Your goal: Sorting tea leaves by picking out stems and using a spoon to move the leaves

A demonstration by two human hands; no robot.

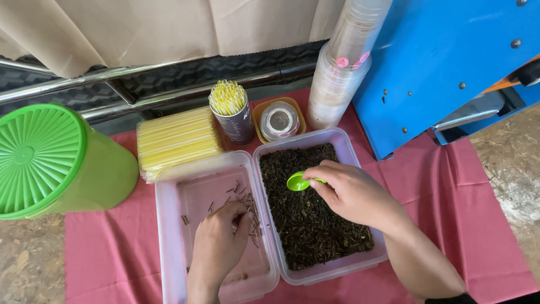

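At lower centre, the left hand (218, 243) hides its fingertips, curled over twigs (245, 204) in the left tub (169, 236); whether it pinches any is unclear. Right hand (351, 191) pinches a green scoop (298, 181) above tea leaves (312, 225) in the right tub (360, 262).

Small bright green scoop (298, 181), pinched at its handle by the right hand (351, 194), bowl tilted, just above dark loose tea leaves (315, 225). Leaves filling the right clear plastic tub (337, 269) almost to its rim. Thin brown stems (244, 200) scattered in the left clear tub (169, 225), mostly bare inside, under the fingertips of the left hand (216, 245). Tubs side by side, touching, on pink cloth.
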